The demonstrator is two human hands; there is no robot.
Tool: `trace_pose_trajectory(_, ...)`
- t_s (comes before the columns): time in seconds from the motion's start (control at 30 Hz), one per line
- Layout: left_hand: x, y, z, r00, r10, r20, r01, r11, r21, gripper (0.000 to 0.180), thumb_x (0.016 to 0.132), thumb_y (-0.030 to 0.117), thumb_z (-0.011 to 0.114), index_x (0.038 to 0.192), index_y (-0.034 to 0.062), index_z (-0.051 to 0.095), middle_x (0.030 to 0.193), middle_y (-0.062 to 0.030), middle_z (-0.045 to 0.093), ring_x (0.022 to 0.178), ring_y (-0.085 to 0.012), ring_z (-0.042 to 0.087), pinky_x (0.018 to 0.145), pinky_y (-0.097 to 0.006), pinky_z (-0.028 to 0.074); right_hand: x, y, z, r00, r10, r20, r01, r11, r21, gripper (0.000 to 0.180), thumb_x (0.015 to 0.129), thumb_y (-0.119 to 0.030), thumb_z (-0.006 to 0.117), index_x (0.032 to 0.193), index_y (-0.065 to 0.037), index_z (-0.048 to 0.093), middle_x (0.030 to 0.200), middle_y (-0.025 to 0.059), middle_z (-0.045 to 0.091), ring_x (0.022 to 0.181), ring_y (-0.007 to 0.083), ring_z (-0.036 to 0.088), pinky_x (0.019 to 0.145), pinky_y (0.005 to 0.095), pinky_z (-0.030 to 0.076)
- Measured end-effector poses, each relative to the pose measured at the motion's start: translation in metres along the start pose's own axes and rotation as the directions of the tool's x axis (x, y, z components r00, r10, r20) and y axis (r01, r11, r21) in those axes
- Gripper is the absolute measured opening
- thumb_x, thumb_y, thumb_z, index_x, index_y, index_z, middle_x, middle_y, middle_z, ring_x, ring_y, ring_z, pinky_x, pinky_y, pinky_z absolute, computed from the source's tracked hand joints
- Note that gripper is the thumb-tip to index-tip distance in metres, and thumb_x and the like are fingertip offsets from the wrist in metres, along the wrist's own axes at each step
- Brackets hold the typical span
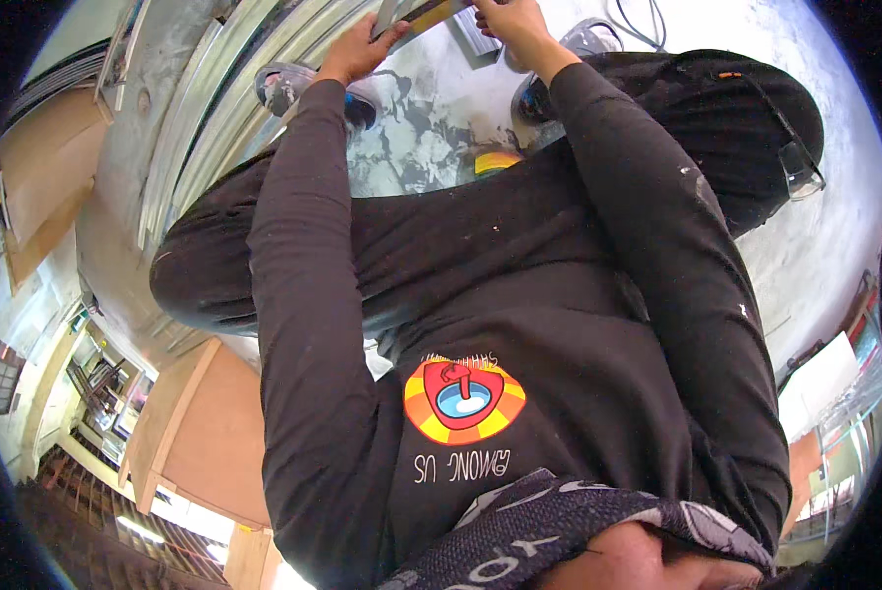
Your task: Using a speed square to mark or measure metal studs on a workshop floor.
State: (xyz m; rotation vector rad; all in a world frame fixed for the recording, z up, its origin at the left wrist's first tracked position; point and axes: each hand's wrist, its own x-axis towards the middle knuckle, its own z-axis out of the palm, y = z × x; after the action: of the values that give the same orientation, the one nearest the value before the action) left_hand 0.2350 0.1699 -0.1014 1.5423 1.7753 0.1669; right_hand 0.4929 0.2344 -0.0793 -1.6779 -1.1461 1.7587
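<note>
At the top edge of the head view, my left hand point(355, 47) is closed around a grey and yellowish strip-like piece point(427, 16). My right hand point(516, 28) grips the same piece near its right end. The upper part of this piece is cut off by the picture's edge, so its full shape is hidden. A grey ribbed metal piece point(474, 41) lies on the floor just below, between my hands. Closer to me, a curved yellow and orange object point(498, 162) shows partly behind my trouser leg.
Long pale metal profiles point(205, 88) run along the left beside my shoe point(285, 87). Brown boards point(52, 147) and a wooden cabinet point(205, 428) stand farther left. A dark cable point(647, 34) curls at upper right. A clear object with a black stem point(801, 173) is by my right knee.
</note>
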Motion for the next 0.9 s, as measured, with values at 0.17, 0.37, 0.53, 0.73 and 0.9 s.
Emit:
trace_pose_trajectory(0.17,0.004,-0.013,0.009,0.992,0.068,-0.107,-0.065,0.997,0.038,0.065,0.091,0.069,0.053,0.119,0.0102,0.063,0.089,-0.0115,0.069,0.083,-0.0244,0.065,0.076,-0.037,0.050,0.000,-0.002,0.002,0.999,0.031,-0.034,-0.032,0.999,-0.007,0.036,0.095,-0.029,0.064,0.078,0.003,0.066,0.064,0.0066,0.061,0.056,0.0161,0.055,0.053,0.0332,0.042)
trace_pose_trajectory(0.37,0.006,-0.025,0.011,0.994,0.030,-0.103,-0.023,0.997,0.067,0.067,0.091,0.070,0.052,0.119,0.0103,0.063,0.092,-0.0121,0.069,0.087,-0.0253,0.066,0.079,-0.037,0.050,-0.003,-0.010,0.002,0.997,0.072,-0.032,-0.074,0.994,-0.083,0.037,0.093,-0.031,0.066,0.079,0.003,0.066,0.065,0.0060,0.061,0.055,0.0152,0.053,0.053,0.0328,0.042)
trace_pose_trajectory(0.53,0.012,-0.011,0.010,0.999,0.048,-0.015,-0.048,0.999,-0.019,0.069,0.091,0.071,0.050,0.120,0.0098,0.062,0.099,-0.0149,0.070,0.093,-0.0300,0.067,0.084,-0.040,0.050,0.008,0.010,-0.016,0.959,-0.173,-0.226,0.039,0.866,-0.499,0.024,0.091,-0.017,0.059,0.087,0.005,0.068,0.075,0.0205,0.069,0.071,0.0376,0.068,0.066,0.0437,0.051)
trace_pose_trajectory(0.73,0.012,-0.025,0.011,0.985,0.082,-0.150,-0.064,0.991,0.119,0.078,0.090,0.073,0.048,0.129,0.0069,0.058,0.117,-0.0210,0.067,0.112,-0.0365,0.063,0.094,-0.043,0.048,0.017,-0.049,-0.029,0.766,-0.637,-0.080,0.469,0.640,-0.608,0.023,0.087,-0.016,0.059,0.095,0.003,0.068,0.086,0.0257,0.069,0.083,0.0430,0.067,0.078,0.0463,0.054)
trace_pose_trajectory(0.9,0.005,-0.009,0.006,0.998,0.029,-0.053,-0.028,1.000,0.011,0.079,0.090,0.074,0.047,0.131,0.0066,0.057,0.118,-0.0227,0.066,0.114,-0.0382,0.062,0.095,-0.044,0.047,0.018,-0.081,-0.037,0.774,-0.594,0.218,0.563,0.489,-0.667,0.025,0.085,-0.018,0.059,0.095,0.001,0.071,0.089,0.0257,0.069,0.085,0.0422,0.067,0.078,0.0461,0.054)
